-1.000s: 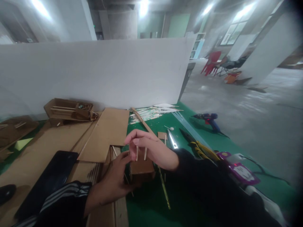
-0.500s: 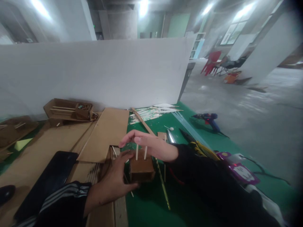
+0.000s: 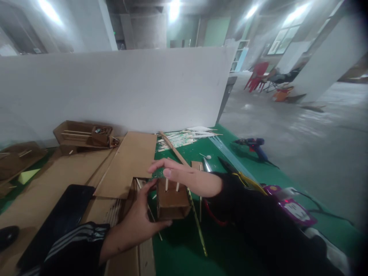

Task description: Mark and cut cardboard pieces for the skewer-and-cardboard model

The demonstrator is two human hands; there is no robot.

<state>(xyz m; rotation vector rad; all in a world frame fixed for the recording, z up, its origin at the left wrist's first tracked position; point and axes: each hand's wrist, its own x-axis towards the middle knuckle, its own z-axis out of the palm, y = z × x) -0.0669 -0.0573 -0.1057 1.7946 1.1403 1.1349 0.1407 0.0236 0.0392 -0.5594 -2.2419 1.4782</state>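
A small brown cardboard box (image 3: 173, 201) with an open front sits over the green tabletop. Two thin wooden sticks (image 3: 177, 186) stand upright out of its top. My left hand (image 3: 143, 214) is wrapped round the box's left side, thumb low at the front and fingers behind. Just above the box, my right hand (image 3: 186, 177) lies across the stick tops with fingers stretched out and hides their upper ends. Whether the palm presses on them I cannot tell. A twisted yellow-green rod (image 3: 198, 226) lies right of the box.
Cardboard sheets (image 3: 132, 153) and a black phone-like slab (image 3: 57, 222) lie to the left. Behind are a wooden strip (image 3: 175, 148) and white glue-smeared sticks (image 3: 181, 138). To the right are a cordless drill (image 3: 254, 145), yellow-handled pliers (image 3: 247, 181) and a purple device (image 3: 293, 209).
My right hand has shifted slightly right and down over the sticks. The box's front has tipped a little more into view, with my left hand still around it.
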